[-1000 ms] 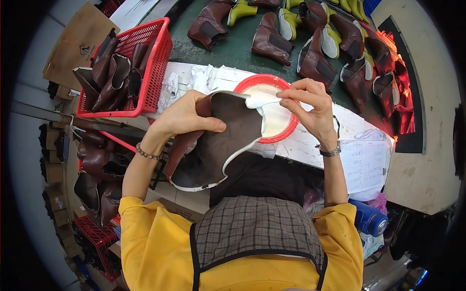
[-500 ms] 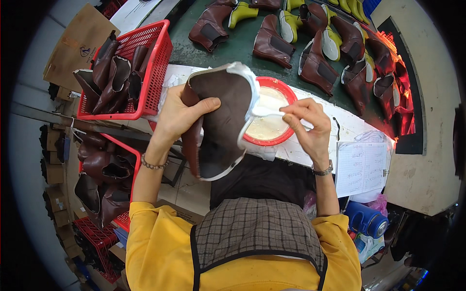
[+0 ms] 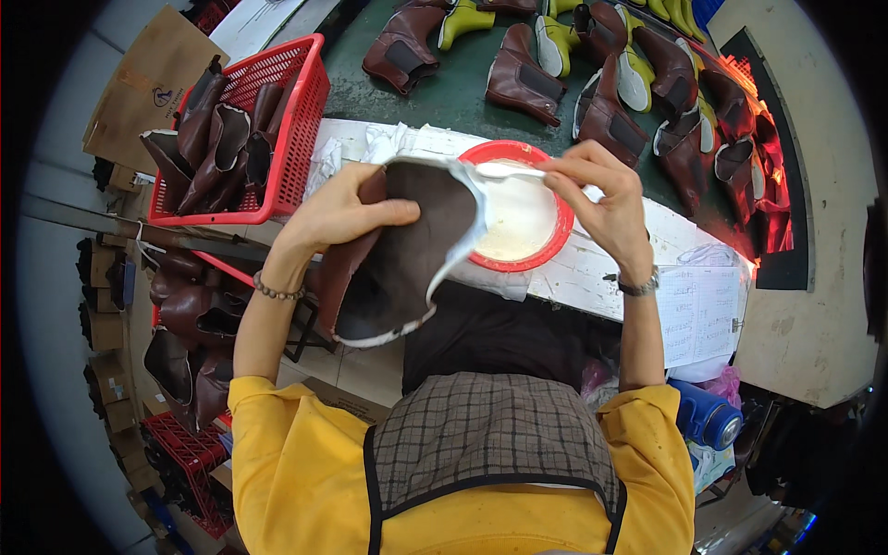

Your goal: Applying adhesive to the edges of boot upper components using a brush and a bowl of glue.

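Note:
My left hand (image 3: 344,215) is closed on a dark brown leather boot upper (image 3: 407,242), thumb inside and fingers round the outside. Its open bottom faces me, and a wet white coating runs along the right part of its pale edge. In my right hand (image 3: 606,199), fingers pinch the handle of a white brush (image 3: 507,171), whose tip touches the upper's edge near the top right. Just behind and to the right, partly covered by the upper, stands a red bowl (image 3: 562,236) of creamy white liquid.
Red baskets (image 3: 301,139) of brown uppers stand at the left. Across the green belt (image 3: 453,92) lie several brown boots (image 3: 524,79) and yellow-green boot forms (image 3: 462,23). A written notebook (image 3: 698,310) and a blue flask (image 3: 708,416) are at the right; an orange glow shows beyond.
My right hand and the brush have moved up along the upper's edge. The upper has shifted slightly down and left in my left hand. Boots on the belt have shifted slightly right.

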Available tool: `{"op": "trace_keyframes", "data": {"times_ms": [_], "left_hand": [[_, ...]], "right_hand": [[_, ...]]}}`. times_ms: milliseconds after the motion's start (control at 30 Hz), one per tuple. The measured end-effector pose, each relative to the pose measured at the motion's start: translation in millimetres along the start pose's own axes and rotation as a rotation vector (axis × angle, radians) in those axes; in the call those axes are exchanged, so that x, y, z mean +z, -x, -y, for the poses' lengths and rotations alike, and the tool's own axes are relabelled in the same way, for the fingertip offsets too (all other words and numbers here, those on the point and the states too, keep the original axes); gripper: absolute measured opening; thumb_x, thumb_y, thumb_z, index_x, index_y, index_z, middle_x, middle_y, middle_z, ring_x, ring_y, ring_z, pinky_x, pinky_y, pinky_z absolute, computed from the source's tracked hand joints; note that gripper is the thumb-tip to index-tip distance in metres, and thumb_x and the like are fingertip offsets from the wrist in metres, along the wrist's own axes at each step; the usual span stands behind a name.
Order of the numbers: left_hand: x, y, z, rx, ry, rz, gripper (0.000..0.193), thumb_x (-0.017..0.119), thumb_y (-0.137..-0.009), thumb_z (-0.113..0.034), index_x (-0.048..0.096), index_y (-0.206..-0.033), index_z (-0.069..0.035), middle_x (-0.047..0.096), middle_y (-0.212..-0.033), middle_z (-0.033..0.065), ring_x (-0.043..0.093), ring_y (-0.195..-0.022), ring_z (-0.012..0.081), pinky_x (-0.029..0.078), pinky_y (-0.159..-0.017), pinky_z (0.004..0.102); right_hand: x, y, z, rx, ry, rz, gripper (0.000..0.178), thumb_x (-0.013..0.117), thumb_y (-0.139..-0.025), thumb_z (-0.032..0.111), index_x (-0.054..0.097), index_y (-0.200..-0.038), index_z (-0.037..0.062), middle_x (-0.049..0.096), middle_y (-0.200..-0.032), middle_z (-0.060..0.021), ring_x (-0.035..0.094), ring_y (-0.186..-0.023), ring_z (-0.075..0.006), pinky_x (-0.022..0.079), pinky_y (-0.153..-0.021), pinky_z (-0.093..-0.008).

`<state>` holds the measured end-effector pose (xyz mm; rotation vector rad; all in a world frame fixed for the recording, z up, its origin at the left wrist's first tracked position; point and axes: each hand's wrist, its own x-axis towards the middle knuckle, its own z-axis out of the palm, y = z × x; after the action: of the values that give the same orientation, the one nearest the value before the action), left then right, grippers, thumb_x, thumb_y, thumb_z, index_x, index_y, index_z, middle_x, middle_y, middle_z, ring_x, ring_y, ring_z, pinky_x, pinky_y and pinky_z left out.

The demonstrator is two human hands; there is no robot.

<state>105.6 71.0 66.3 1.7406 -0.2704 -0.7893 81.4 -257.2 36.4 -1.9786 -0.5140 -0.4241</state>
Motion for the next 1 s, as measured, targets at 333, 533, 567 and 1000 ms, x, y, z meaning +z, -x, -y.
{"op": "trace_keyframes", "data": {"times_ms": [333, 533, 567, 1000], "left_hand": [[3, -21, 99, 0.319, -0.623, -0.599, 0.138, 0.096, -0.061, -0.046, 0.013, -0.162, -0.002, 0.040, -0.151, 0.0302, 0.043, -0.139, 0.0443, 0.038, -0.113, 0.0489], [23, 10, 119, 0.097, -1.213, -0.550, 0.143, 0.098, -0.054, -0.038, 0.010, -0.164, -0.011, 0.035, -0.155, 0.0257, 0.036, -0.143, 0.0437, 0.036, -0.110, 0.0571], [19, 7, 124, 0.154, -1.105, -0.575, 0.140, 0.097, -0.054, -0.033, 0.012, -0.163, -0.009, 0.036, -0.154, 0.0254, 0.038, -0.142, 0.0435, 0.036, -0.110, 0.0552], [36, 46, 84, 0.753, -0.673, -0.478, 0.127, 0.097, -0.061, -0.016, 0.018, -0.159, -0.002, 0.042, -0.150, 0.0285, 0.048, -0.133, 0.0473, 0.042, -0.111, 0.0489]], "right_hand": [[2, 53, -21, 0.202, 0.820, 0.111, 0.009, 0.076, -0.082, 0.021, 0.078, -0.082, 0.0122, 0.065, -0.083, -0.0037, 0.064, -0.081, -0.0254, 0.051, -0.065, -0.0379], [-9, 67, -28, 0.359, 0.588, 0.055, 0.013, 0.076, -0.087, 0.022, 0.080, -0.092, 0.0114, 0.067, -0.082, -0.0048, 0.067, -0.071, -0.0247, 0.050, -0.062, -0.0367], [-8, 67, -29, 0.366, 0.580, 0.052, 0.014, 0.075, -0.088, 0.023, 0.080, -0.094, 0.0110, 0.068, -0.082, -0.0054, 0.067, -0.069, -0.0246, 0.049, -0.062, -0.0362], [20, 24, -2, 0.229, 0.059, -0.104, 0.011, 0.079, -0.087, 0.009, 0.078, -0.096, 0.0012, 0.070, -0.084, -0.0072, 0.064, -0.073, -0.0118, 0.047, -0.063, -0.0254]]}}
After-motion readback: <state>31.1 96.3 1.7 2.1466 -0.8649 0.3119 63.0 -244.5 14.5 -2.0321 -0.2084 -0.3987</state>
